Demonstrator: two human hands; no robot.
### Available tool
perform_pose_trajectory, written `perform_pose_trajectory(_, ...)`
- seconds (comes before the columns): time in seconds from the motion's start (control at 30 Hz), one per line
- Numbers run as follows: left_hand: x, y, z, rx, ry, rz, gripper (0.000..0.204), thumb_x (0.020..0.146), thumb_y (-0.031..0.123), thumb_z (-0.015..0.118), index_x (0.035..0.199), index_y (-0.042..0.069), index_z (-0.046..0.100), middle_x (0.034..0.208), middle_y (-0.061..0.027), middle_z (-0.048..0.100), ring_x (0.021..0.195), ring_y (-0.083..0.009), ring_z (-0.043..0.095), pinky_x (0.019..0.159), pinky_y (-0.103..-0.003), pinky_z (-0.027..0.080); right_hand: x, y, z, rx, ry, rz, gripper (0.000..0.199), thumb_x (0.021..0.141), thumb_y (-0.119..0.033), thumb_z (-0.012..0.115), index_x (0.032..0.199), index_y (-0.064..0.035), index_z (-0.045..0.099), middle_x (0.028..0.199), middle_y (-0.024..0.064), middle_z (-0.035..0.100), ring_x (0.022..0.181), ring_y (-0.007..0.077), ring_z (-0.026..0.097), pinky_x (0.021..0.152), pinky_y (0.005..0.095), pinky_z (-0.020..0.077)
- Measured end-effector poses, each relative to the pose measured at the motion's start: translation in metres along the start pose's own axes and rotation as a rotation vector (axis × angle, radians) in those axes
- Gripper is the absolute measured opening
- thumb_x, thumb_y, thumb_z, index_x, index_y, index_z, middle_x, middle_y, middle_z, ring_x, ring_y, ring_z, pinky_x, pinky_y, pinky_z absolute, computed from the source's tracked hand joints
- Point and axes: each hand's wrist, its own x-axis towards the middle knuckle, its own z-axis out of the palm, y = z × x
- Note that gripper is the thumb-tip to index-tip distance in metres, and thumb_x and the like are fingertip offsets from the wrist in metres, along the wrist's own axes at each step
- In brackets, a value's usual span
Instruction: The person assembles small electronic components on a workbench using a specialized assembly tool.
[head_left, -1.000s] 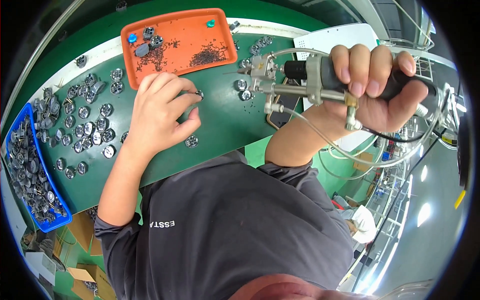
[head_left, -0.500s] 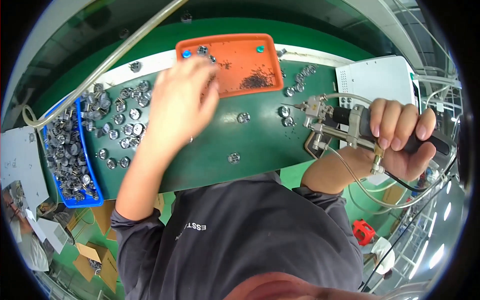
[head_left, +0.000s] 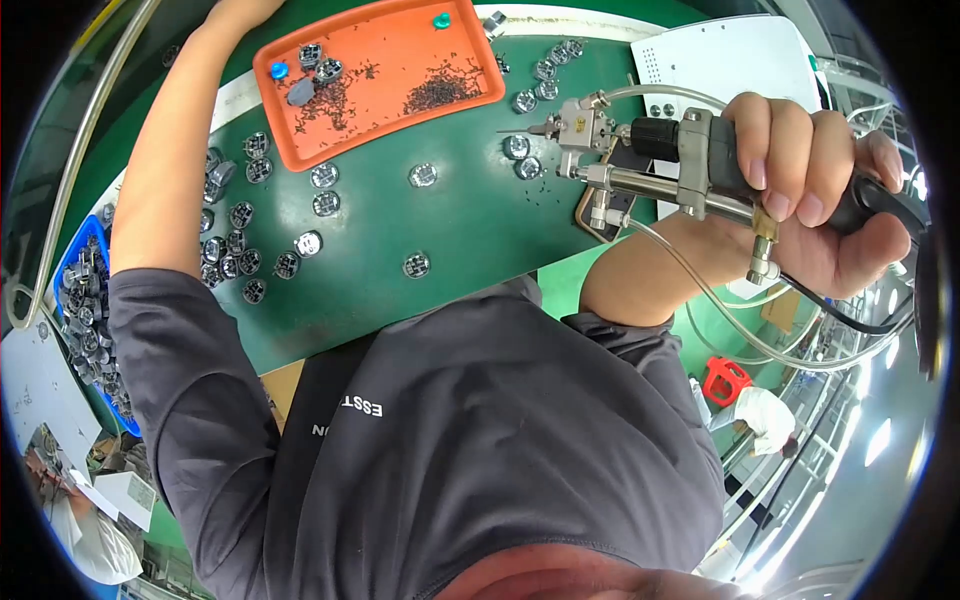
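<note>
My left hand [head_left: 243, 12] reaches to the far left, past the orange tray, cut by the top edge; its fingers are out of sight. The orange tray [head_left: 395, 125] holds several small black screw-like bits, two round metal-and-black parts, a grey disc-shaped part [head_left: 301, 92] and a blue and a green cap. At the right, my right hand [head_left: 800, 170] is wrapped round the black grip of a hand-held tool [head_left: 640, 182] with metal fittings, hoses and a thin pointed tip. The tip points left, close above two round parts [head_left: 522, 157] on the green table.
More round parts [head_left: 237, 243] lie loose on the green table [head_left: 400, 310], mostly at the left. A blue bin [head_left: 92, 235] full of them stands at the far left. Behind the tool are a white box [head_left: 720, 60] and a phone-like dark thing [head_left: 600, 205]. A pale hose [head_left: 95, 130] hangs at the left.
My left hand has left the orange tray and moved to the far left. A grey part now shows in the tray. The view has shifted; my right hand still holds the tool.
</note>
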Motion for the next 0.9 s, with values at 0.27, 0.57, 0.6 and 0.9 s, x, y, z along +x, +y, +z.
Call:
perform_pose_trajectory(0.27,0.015,0.138,0.135,0.957,0.147,-0.544,0.026,0.09,0.018,0.071,0.109,0.001,0.073,0.108,-0.0202,0.07,0.108,-0.039,0.066,0.096,-0.044,0.053,-0.006,0.003,0.001,-0.014,0.073,-0.013,0.036,0.097,-0.045,0.068,0.111,-0.0116,0.068,0.078,-0.0009,0.057,0.069,0.0135,0.054,0.071,0.0306,0.0391)
perform_pose_trajectory(0.57,-0.08,0.125,0.255,1.107,-0.211,-0.226,0.019,0.083,0.018,0.078,0.098,0.007,0.075,0.102,-0.0028,0.068,0.1,-0.0241,0.065,0.088,-0.037,0.051,-0.006,-0.005,-0.002,-0.138,-0.039,-0.068,0.032,0.104,-0.043,0.058,0.116,-0.0137,0.053,0.084,0.0007,0.055,0.068,0.0137,0.054,0.068,0.0322,0.0413)
perform_pose_trajectory(0.6,-0.079,0.128,0.254,1.106,-0.221,-0.227,0.019,0.083,0.018,0.078,0.098,0.007,0.075,0.102,-0.0028,0.068,0.1,-0.0241,0.065,0.088,-0.037,0.051,-0.008,-0.006,-0.002,-0.129,-0.022,-0.063,0.032,0.104,-0.043,0.058,0.116,-0.0137,0.053,0.084,0.0006,0.055,0.068,0.0137,0.053,0.069,0.0323,0.0409)
perform_pose_trajectory(0.9,-0.051,0.11,0.098,1.181,0.322,-0.022,0.019,0.089,0.014,0.073,0.106,0.006,0.075,0.105,-0.0125,0.074,0.1,-0.0321,0.069,0.096,-0.04,0.051,-0.014,-0.014,-0.007,-0.027,0.08,-0.008,0.033,0.098,-0.042,0.064,0.112,-0.0119,0.064,0.081,-0.0004,0.056,0.072,0.0136,0.052,0.074,0.0326,0.0365)
